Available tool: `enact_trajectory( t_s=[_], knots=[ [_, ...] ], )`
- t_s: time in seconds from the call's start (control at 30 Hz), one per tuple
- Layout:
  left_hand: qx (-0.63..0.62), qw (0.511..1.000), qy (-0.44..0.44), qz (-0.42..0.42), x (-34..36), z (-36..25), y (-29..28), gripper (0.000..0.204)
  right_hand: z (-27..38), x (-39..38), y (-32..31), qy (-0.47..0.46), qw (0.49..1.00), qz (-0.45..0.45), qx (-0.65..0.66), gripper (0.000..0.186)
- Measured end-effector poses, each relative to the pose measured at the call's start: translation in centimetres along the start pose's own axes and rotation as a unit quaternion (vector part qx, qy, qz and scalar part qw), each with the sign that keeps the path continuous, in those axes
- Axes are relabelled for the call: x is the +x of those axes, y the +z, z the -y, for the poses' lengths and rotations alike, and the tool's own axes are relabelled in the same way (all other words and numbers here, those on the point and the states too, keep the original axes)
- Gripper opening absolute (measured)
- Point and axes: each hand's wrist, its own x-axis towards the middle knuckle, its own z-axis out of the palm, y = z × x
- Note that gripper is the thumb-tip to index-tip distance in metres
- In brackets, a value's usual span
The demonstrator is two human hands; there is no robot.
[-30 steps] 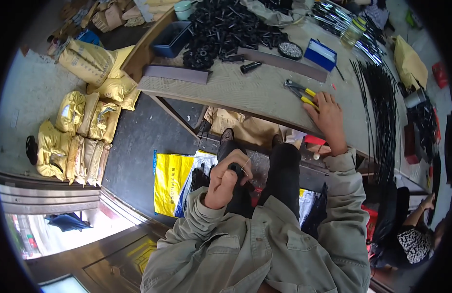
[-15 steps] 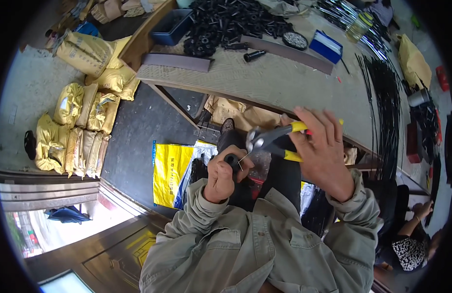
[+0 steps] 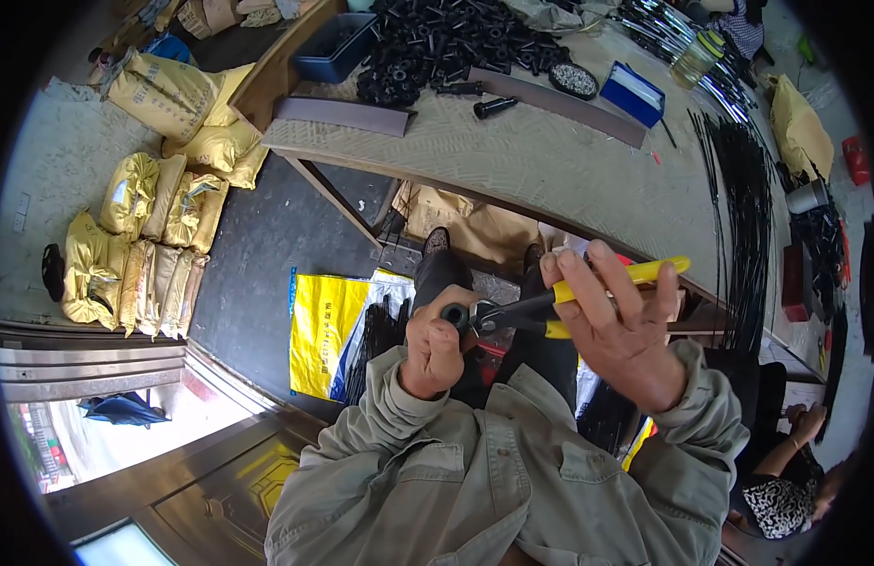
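Observation:
My left hand (image 3: 429,351) is closed around a black tubular part (image 3: 455,317), its round open end turned up. In my right hand (image 3: 614,341) is a pair of end-cutting pincers (image 3: 524,313) with yellow-and-black handles; the fingers lie over the upper handle, and the handles are spread apart. The metal head of the pincers is right at the rim of the black part, next to my left thumb and forefinger. Whether the jaws bite on the thin wire there cannot be made out. Both hands are above my lap, in front of the workbench (image 3: 569,179).
On the bench lie a heap of black parts (image 3: 456,42), a blue bin (image 3: 335,47), a dish of small pieces (image 3: 574,81), a blue box (image 3: 633,92) and black rods (image 3: 746,217). Yellow sacks (image 3: 125,193) stand left; another person (image 3: 786,481) sits at right.
The pincers have come down and left, their head now at the black part, where a thin wire stuck out before. My right fingers have shifted along the handles. My left hand stays nearly put.

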Motion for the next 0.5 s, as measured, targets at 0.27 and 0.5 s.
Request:
enact_trajectory(
  t_s=[0.27, 0.5],
  knots=[
    [0.034, 0.997, 0.056, -0.036, 0.2, 0.0, 0.9, 0.075, 5.2, -2.2, -0.1, 0.150, 0.978, 0.055, 0.133, 0.011],
    [0.048, 0.999, 0.021, -0.005, 0.4, -1.4, 1.2, 0.087, 5.3, -1.6, -0.5, 0.160, 0.966, 0.046, 0.200, 0.008]
  ],
)
